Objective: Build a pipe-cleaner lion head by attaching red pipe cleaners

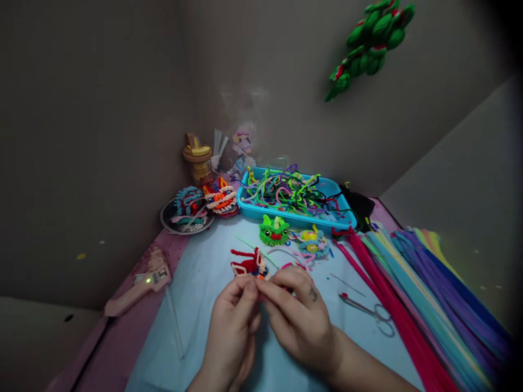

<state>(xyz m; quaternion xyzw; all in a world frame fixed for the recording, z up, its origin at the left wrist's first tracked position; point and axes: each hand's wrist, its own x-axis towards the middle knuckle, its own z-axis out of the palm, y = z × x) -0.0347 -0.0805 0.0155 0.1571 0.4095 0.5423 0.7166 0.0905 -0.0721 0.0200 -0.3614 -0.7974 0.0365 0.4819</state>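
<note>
Close together over the blue cloth, my two hands pinch at a small red and cream pipe-cleaner figure. My left hand grips it from the left, with thumb and fingertips pressed together. From the other side, my right hand has its fingers closed on its lower right part. Red and cream loops stick up beyond the fingertips, with bits of blue and orange beside them. The lower part of the figure is hidden by my hands. Just beyond lie a green pipe-cleaner head and a blue and yellow piece.
A blue tray of pipe-cleaner scraps stands at the back. Scissors and bundles of pipe cleaners lie right. A pink glue gun and a metal dish are left. Green ornaments hang above.
</note>
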